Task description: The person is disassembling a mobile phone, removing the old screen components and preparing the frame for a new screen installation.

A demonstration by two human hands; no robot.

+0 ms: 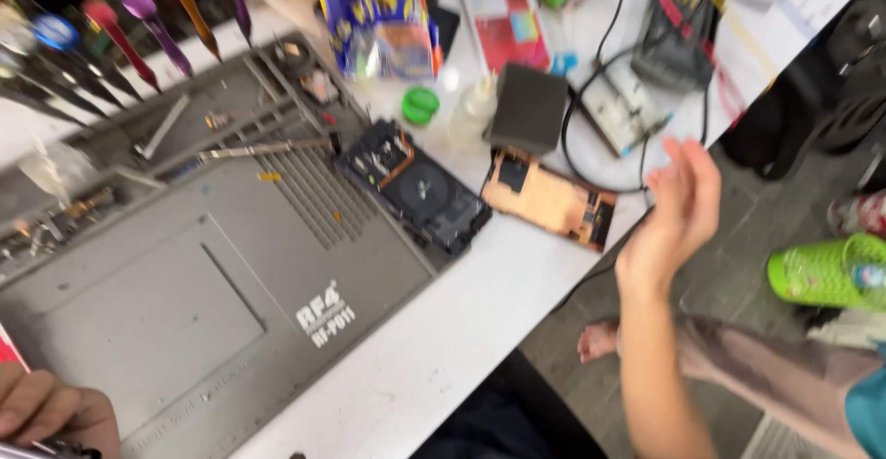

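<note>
**Opened phone at the mat's corner, both hands away from it**

The grey work mat (185, 265) covers the left part of the white bench (461, 330), and everything else is placed from it. At the mat's right-hand far corner lies an opened dark phone body (415, 187), half on the mat, its round coil facing up. Just past the mat's right edge, flat on the bench, sits the copper-coloured back panel (549, 199), close to the phone but not touching it (a black block (528, 108) stands right behind it). A green cap (421, 105) and a small clear bottle (472, 108) lie beyond the mat's far right corner, with a colourful bag (378, 16) behind them. Along the mat's far left edge runs a row of screwdrivers (138, 25) with coloured handles.

The right hand (678, 210) hangs off the bench edge, well to the right of the mat, fingers straight and close together, holding nothing. The left hand (46, 413) rests at the mat's near left corner, fingers curled; something metallic shows beneath it, but whether it is gripped cannot be told.
</note>
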